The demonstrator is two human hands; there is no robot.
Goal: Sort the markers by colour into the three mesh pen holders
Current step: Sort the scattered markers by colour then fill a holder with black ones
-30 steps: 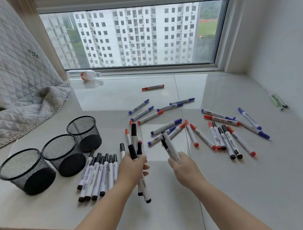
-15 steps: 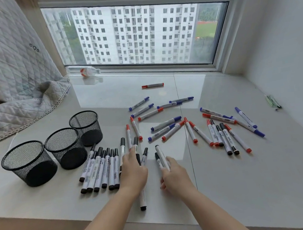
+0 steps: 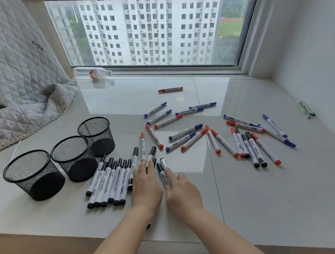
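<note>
Both hands lie palm-down, side by side on the pale sill (image 3: 253, 190), fingers flat rather than gripping. The left hand (image 3: 146, 186) presses on black-capped markers (image 3: 151, 152) at the right edge of the black marker row (image 3: 110, 179); the right hand (image 3: 182, 192) rests its fingers on two black markers (image 3: 162, 173) between the hands. Three empty mesh pen holders (image 3: 72, 156) stand left. Red and blue markers (image 3: 186, 132) lie scattered farther right.

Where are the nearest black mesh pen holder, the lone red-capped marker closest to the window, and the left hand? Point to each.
nearest black mesh pen holder (image 3: 35, 184): head view, on its front mesh wall.
lone red-capped marker nearest the window (image 3: 170, 89): head view, mid-barrel.
left hand (image 3: 146, 188): head view, back of the hand.
</note>
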